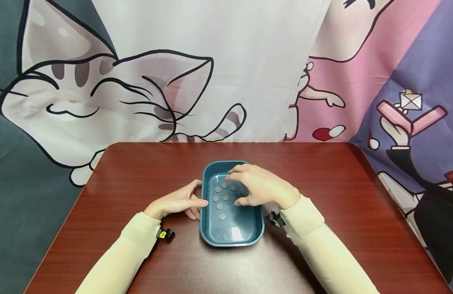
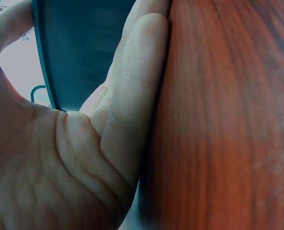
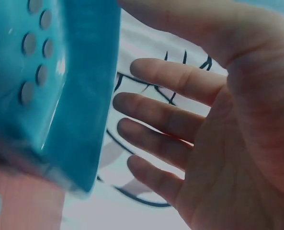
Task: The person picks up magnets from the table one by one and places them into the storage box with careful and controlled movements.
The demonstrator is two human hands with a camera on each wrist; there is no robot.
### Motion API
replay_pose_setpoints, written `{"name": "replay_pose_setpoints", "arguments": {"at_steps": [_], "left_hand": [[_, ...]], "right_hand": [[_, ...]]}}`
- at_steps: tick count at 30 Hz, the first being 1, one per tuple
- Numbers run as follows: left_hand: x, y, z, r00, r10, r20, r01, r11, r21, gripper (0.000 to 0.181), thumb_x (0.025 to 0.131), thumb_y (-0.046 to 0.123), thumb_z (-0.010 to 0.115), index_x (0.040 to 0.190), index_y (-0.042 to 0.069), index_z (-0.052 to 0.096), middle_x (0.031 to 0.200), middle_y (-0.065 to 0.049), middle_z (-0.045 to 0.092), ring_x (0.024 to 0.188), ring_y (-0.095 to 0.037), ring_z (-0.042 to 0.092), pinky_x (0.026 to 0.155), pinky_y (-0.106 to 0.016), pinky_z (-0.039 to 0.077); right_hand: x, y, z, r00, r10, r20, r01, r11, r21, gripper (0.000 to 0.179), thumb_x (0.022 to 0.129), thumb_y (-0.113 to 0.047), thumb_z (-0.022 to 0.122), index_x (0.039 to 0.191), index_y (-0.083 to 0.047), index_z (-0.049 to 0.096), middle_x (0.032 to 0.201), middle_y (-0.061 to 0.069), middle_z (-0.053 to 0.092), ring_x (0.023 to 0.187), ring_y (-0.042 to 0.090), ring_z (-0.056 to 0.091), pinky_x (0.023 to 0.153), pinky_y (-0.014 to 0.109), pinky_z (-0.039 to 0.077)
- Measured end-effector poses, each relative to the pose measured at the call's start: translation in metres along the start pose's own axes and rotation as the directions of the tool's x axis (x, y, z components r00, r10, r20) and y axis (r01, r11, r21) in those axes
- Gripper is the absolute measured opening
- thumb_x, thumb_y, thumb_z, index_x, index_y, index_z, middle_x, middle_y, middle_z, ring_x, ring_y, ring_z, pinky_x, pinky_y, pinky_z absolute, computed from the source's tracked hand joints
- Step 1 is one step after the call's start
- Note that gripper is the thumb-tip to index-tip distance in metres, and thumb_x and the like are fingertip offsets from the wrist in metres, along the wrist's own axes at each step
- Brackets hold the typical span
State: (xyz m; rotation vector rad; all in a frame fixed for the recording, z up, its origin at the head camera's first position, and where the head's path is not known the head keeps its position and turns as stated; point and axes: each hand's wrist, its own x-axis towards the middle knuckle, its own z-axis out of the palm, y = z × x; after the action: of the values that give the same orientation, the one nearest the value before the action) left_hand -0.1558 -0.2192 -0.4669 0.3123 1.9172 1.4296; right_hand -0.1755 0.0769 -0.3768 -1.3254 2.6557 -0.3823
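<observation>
A deep blue rectangular tray (image 1: 231, 241) sits on the table, with several small grey coin-like discs (image 1: 222, 216) spread over its floor. My left hand (image 1: 182, 202) grips the tray's left side, thumb on the rim and fingers against the outer wall. In the left wrist view, those fingers (image 2: 132, 81) lie between the blue wall and the wooden tabletop. Over the tray's right half hovers my right hand (image 1: 263, 188), fingers apart and holding nothing. The right wrist view shows its fingers (image 3: 161, 112) spread beside the tray wall (image 3: 86, 96), with the discs beyond.
The reddish-brown table (image 1: 152, 171) surrounds the tray on all sides. Behind it hangs a cartoon-printed cloth (image 1: 263, 81). Each sleeve carries a small black wrist camera, one at the left cuff (image 1: 166, 235) and one at the right (image 1: 276, 219).
</observation>
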Motion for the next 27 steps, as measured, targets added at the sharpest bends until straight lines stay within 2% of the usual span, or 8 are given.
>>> {"name": "replay_pose_setpoints", "arguments": {"at_steps": [5, 15, 21, 27], "left_hand": [[0.0, -0.002, 0.0, 1.0, 0.001, -0.006, -0.001, 1.0, 0.001, 0.073, 0.1, 0.028, 0.068, 0.156, 0.01, 0.024, 0.092, -0.016, 0.077, 0.075, -0.033, 0.076, 0.071, -0.044, 0.065], [0.0, -0.001, -0.001, 1.0, -0.005, -0.01, 0.005, 1.0, 0.009, 0.073, 0.099, 0.028, 0.069, 0.155, 0.012, 0.025, 0.093, -0.016, 0.077, 0.075, -0.032, 0.076, 0.071, -0.044, 0.065], [0.0, -0.001, -0.001, 1.0, 0.001, -0.008, -0.001, 1.0, 0.007, 0.073, 0.1, 0.027, 0.069, 0.156, 0.01, 0.025, 0.092, -0.016, 0.077, 0.075, -0.033, 0.076, 0.07, -0.045, 0.065], [0.0, -0.002, -0.001, 1.0, 0.0, -0.009, 0.0, 1.0, 0.01, 0.072, 0.1, 0.026, 0.068, 0.156, 0.011, 0.025, 0.093, -0.016, 0.077, 0.074, -0.032, 0.076, 0.071, -0.045, 0.065]], "right_hand": [[-0.011, 0.014, 0.0, 0.999, 0.031, -0.036, -0.031, 0.999, 0.011, 0.062, 0.083, -0.037, 0.087, 0.135, -0.011, 0.067, 0.145, 0.012, 0.061, 0.135, 0.029, 0.056, 0.115, 0.046, 0.047], [-0.041, 0.049, 0.0, 0.986, 0.081, -0.145, -0.08, 0.997, 0.017, 0.065, 0.08, -0.032, 0.089, 0.135, -0.007, 0.065, 0.133, 0.008, 0.065, 0.124, 0.027, 0.062, 0.11, 0.048, 0.051], [-0.054, 0.067, 0.005, 0.982, 0.118, -0.149, -0.115, 0.993, 0.023, 0.063, 0.08, -0.028, 0.088, 0.134, -0.005, 0.065, 0.129, 0.01, 0.066, 0.12, 0.028, 0.063, 0.108, 0.049, 0.051], [-0.057, 0.076, 0.01, 0.981, 0.141, -0.13, -0.141, 0.99, 0.011, 0.06, 0.081, -0.028, 0.087, 0.131, -0.002, 0.066, 0.123, 0.011, 0.066, 0.114, 0.028, 0.064, 0.104, 0.049, 0.053]]}}
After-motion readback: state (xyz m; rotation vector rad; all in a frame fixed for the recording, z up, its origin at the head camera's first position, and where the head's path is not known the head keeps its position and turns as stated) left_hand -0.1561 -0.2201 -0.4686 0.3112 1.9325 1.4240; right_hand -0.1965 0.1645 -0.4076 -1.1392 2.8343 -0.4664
